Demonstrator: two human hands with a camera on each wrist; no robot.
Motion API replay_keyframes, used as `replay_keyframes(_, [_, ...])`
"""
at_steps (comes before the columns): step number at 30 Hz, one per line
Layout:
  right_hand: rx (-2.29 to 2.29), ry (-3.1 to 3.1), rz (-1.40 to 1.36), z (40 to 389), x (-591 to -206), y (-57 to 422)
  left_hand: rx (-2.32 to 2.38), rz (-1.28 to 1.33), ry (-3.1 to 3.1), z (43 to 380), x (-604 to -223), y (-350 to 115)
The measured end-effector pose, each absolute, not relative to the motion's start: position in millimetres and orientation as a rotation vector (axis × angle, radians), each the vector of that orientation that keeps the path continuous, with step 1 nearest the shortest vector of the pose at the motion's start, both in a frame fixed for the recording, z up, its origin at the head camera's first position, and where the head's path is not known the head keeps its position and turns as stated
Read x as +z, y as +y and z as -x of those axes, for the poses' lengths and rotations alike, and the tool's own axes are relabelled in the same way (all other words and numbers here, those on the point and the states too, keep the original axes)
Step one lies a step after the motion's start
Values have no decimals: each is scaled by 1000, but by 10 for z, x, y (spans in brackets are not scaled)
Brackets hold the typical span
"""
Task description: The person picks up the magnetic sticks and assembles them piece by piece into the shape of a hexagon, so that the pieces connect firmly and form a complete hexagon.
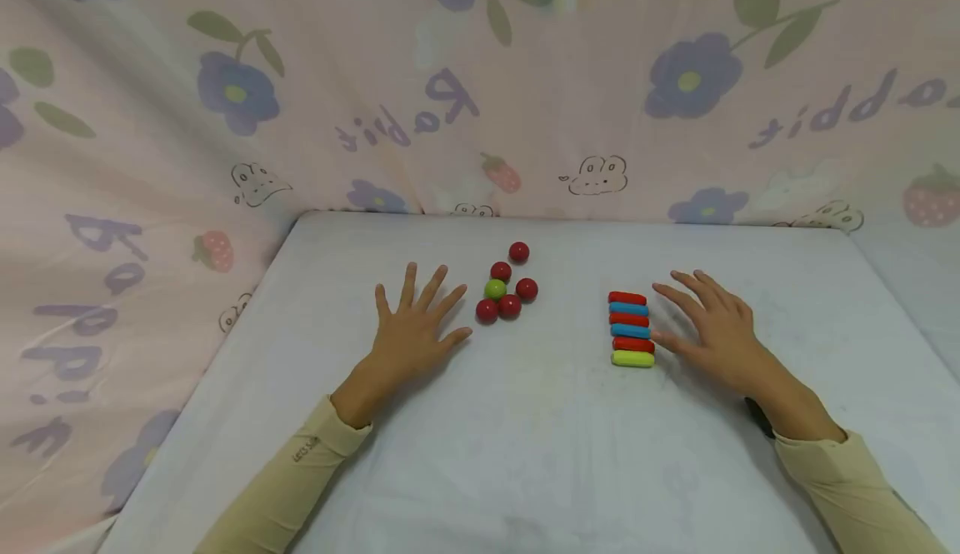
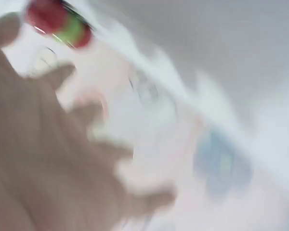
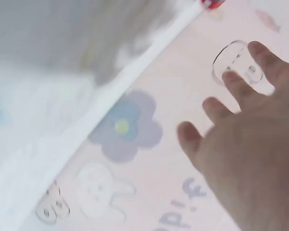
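Observation:
My left hand is spread with straight fingers, just left of a cluster of small round balls; it holds nothing. In that cluster several shiny red balls lie around one green ball. Right of them, short rounded sticks lie stacked in a column: red sticks alternate with blue sticks, and a yellow-green stick is nearest me. My right hand is beside the column's right side, fingers loosely extended. Its thumb tip is close to a blue stick; whether they touch I cannot tell.
A white-covered table carries everything. Behind and to the left hangs a pink curtain printed with flowers and rabbits. Partly hidden by my right wrist is a dark object. Blur softens the left wrist view.

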State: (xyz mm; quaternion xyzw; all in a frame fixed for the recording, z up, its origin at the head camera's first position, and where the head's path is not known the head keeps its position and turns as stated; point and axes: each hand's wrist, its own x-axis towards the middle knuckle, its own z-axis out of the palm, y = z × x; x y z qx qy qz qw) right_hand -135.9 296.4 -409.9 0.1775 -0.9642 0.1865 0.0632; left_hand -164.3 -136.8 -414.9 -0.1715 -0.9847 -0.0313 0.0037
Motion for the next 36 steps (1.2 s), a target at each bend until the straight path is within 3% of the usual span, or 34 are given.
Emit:
replay_keyframes(10, [516, -2691, -801, 1199, -4118, 2671, -266, 667, -3092, 1601, -4110, -1070])
replay_keyframes(36, [393, -2695, -909, 1182, -4162, 2701, -640, 1096, -3078, 1643, -3987, -1148])
